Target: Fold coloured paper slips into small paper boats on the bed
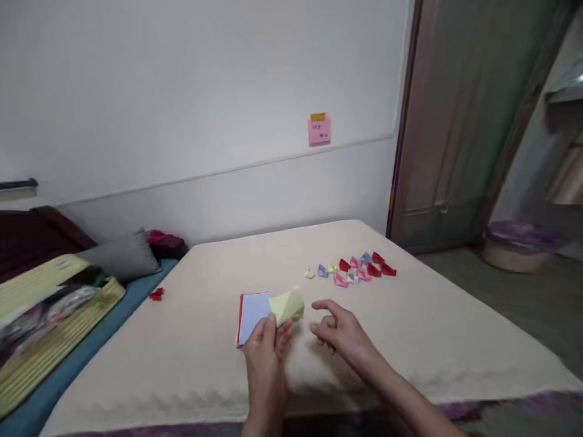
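Observation:
My left hand pinches a folded pale yellow paper just above the cream-covered table. Under and behind it lies a small stack of square sheets, light blue on top with a red edge showing at its left. My right hand hovers beside the yellow paper, fingers loosely curled and apart, holding nothing. Further back on the table sits a cluster of several small folded paper pieces in red, pink, blue and yellow.
A single red folded piece lies on the blue mat at the left, near a grey pillow and a yellow-green mat. A pink sticky note is on the wall. A door stands at the right.

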The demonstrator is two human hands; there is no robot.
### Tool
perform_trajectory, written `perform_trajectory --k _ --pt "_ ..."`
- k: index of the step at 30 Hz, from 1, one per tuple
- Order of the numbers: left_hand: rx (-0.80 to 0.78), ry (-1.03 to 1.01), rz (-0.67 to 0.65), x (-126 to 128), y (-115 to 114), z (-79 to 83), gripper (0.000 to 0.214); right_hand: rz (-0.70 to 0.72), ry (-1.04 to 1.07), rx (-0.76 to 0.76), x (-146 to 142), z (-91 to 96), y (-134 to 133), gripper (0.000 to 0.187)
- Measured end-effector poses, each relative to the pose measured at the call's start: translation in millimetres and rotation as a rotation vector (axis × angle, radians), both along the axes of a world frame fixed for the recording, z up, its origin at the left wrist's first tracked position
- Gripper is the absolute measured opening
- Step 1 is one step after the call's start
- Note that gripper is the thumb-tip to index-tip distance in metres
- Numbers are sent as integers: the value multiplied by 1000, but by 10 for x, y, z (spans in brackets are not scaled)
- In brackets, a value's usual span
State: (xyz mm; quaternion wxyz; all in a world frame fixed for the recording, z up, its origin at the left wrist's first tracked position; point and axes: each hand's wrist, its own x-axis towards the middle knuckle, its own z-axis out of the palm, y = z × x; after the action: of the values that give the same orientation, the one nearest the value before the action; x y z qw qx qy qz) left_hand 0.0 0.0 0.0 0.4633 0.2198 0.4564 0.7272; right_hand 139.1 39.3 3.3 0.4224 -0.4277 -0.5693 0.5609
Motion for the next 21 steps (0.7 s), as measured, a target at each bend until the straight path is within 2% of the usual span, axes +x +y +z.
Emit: perform_trajectory --k 6,13,16,21 --pt "-9 21 -49 -3 18 -92 20 115 185 6 -76 -31 -78 35" --pt "1 350 35 73 -3 -92 18 106 438 -56 -119 27 -153 46" --pt "-12 396 14 104 -33 -99 31 70 413 -72 -110 22 -146 42" --pt "-14 474 -10 96 -29 -161 39 -114 149 1 -80 -33 -66 34"
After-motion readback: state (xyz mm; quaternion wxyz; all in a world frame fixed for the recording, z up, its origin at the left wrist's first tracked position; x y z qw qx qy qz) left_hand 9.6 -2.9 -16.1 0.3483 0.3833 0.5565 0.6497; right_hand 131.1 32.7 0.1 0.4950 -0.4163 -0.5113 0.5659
